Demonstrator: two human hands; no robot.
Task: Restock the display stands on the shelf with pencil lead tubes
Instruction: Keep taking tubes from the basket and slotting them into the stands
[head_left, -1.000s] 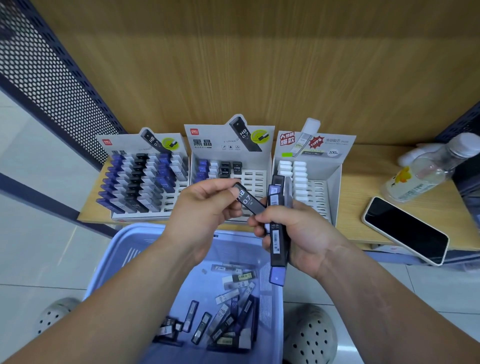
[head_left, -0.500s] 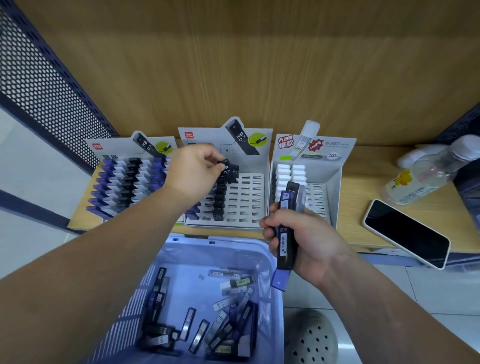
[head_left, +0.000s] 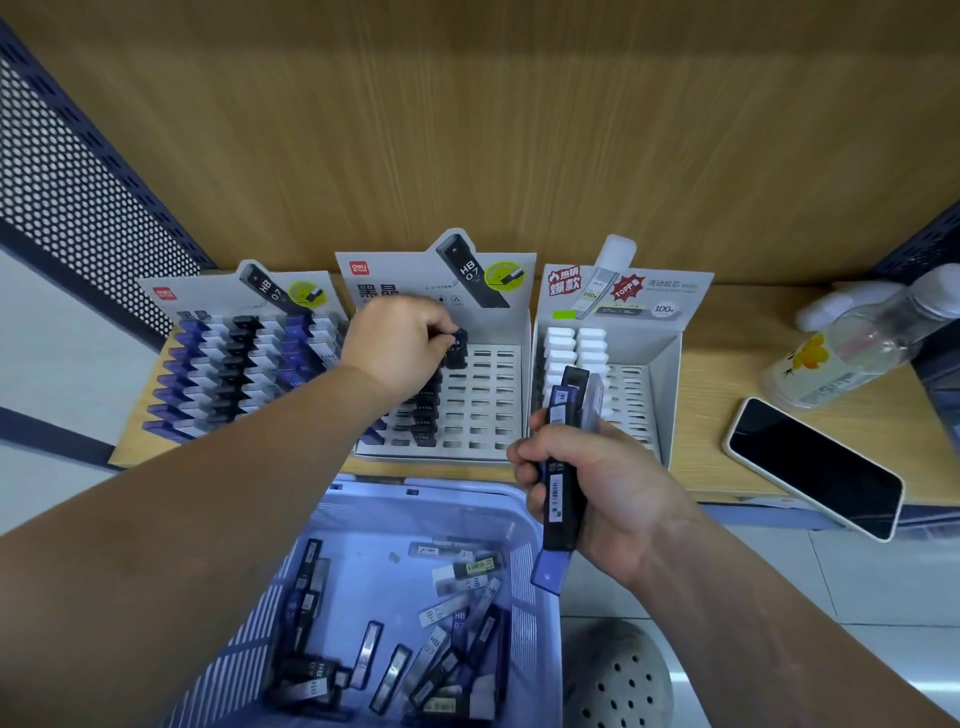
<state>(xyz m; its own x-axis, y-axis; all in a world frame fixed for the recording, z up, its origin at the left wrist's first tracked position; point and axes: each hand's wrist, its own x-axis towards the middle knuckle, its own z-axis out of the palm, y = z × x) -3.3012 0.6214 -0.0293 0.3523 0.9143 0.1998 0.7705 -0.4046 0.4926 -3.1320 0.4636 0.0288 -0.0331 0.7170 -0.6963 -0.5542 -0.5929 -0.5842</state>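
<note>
Black tube (head_left: 457, 349): the left hand (head_left: 400, 348) pinches it by the top, over a slot near the back of the middle stand (head_left: 488, 395). I cannot tell if its bottom end is in the slot yet.
Right hand (head_left: 608, 488): its fingers are wrapped round a bunch of tubes (head_left: 563, 467). They are dark ones and a purple one, held upright in front of the right stand (head_left: 667, 374).
More tubes: lots of loose tubes (head_left: 457, 571) lie flat in the blue basket (head_left: 535, 623), just below the shelf (head_left: 727, 415).
What could go wrong: the slots are thin and close together. A tilted tube may catch on a slot edge. It may also bump the black tubes beside it and push them crooked.
Another slip: the bunch is smooth, and that is many tubes for one hand. One may slide out and drop.
What things are made of: the tubes look like hard, shiny plastic, long and flat. The stands look like stiff white card with rows of little slots. The basket is plastic with ribbed sides. The shelf looks like smooth wood.
Left stand (head_left: 171, 291): almost full, with purple, black and white tops in rows.
</note>
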